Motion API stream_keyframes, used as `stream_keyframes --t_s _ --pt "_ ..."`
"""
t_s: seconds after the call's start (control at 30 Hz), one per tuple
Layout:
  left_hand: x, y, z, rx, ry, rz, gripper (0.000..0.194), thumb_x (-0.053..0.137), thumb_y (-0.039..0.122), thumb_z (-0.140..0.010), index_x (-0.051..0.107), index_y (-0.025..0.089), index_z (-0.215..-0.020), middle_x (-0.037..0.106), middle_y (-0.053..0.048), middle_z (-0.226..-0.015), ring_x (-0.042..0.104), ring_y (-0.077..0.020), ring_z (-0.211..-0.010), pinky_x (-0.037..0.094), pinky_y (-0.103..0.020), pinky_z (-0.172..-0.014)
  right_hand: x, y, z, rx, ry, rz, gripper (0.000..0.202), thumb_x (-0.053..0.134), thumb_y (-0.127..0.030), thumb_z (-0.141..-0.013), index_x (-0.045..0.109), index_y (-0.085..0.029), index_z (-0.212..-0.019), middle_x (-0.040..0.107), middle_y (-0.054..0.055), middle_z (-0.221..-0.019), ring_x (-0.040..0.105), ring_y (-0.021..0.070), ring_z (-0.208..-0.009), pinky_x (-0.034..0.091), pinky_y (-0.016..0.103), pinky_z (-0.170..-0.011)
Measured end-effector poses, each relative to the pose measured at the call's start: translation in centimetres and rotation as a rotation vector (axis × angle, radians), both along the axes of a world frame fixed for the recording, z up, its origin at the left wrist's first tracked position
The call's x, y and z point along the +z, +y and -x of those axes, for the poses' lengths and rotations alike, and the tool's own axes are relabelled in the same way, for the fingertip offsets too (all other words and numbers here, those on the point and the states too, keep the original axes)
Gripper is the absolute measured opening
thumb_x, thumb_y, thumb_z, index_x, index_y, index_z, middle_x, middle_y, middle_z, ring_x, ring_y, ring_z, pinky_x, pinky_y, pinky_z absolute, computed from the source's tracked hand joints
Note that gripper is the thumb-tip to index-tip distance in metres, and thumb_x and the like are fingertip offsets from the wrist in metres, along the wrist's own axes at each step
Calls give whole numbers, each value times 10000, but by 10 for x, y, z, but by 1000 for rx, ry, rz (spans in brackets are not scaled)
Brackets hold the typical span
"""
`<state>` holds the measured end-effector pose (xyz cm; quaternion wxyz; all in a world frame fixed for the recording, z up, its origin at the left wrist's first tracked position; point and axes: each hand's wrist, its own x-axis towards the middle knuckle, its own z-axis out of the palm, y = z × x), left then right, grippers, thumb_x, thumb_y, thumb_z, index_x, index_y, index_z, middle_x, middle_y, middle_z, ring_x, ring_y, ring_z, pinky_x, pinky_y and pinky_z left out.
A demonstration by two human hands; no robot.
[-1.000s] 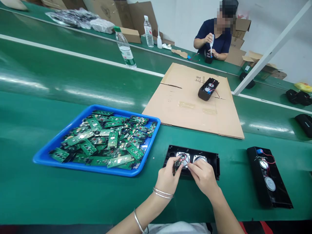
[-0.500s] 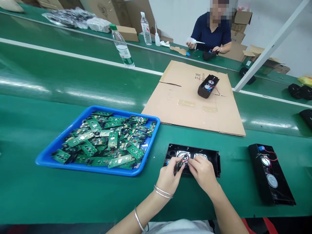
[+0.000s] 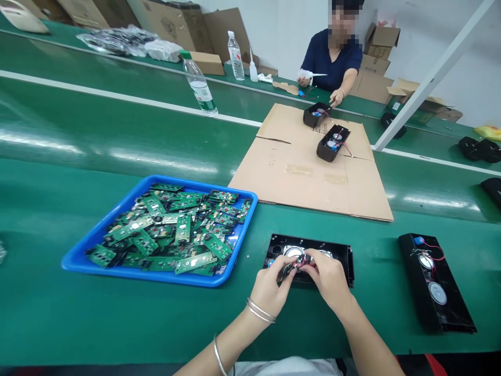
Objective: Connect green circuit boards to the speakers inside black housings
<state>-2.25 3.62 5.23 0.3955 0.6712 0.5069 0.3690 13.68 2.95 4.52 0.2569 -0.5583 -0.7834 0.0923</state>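
A black speaker housing (image 3: 340, 261) with two round speakers lies on the green table in front of me. Over its near half my left hand (image 3: 274, 279) pinches a small circuit board (image 3: 287, 270). My right hand (image 3: 326, 271) is closed on red and black wires (image 3: 301, 261) beside the board, its fingertips close to those of my left hand. The fingers partly hide the wires' ends. To the left, a blue tray (image 3: 144, 278) holds a pile of green circuit boards (image 3: 183, 228).
Another open housing (image 3: 450, 297) stands at the right. Beyond, a cardboard sheet (image 3: 282, 156) bears two housings (image 3: 331, 149); a person's hand (image 3: 336, 97) touches the farther one. A water bottle (image 3: 201, 91) and a slanted white post (image 3: 426, 83) stand farther back.
Across the table, the person has set a housing onto the far edge of the cardboard. My fingers have shifted slightly around the wires and board; the view has tilted a little.
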Motion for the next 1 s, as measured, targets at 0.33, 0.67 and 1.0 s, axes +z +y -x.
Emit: stream_keyframes --t_s 0.33,0.67,1.0 --pt "6 0 1 -6 64 15 166 474 211 -795 600 244 -897 646 33 -583 602 -155 -483 492 -240 -516 19 -1 -15 32 -50 137 333 702 -257 -742 577 -191 -1043 660 60 -922 636 202 -816 513 302 -674" --pt "14 -2 14 -33 32 119 174 533 274 -779 554 221 -944 723 -20 -702 691 -196 -595 536 -260 -523 23 -4 -31 80 -293 210 958 772 -314 -519 332 -118 -1347 473 198 -1226 427 345 -1139 230 622 -994" --pt "95 199 -14 200 -421 282 332 545 355 -845 489 155 -1103 643 -72 -964 646 -169 -802 542 -308 -665 117 -40 -200 -681 -270 -196 778 659 -507 -602 412 -183 -1265 570 174 -1119 526 354 -1017 400 480 -780"
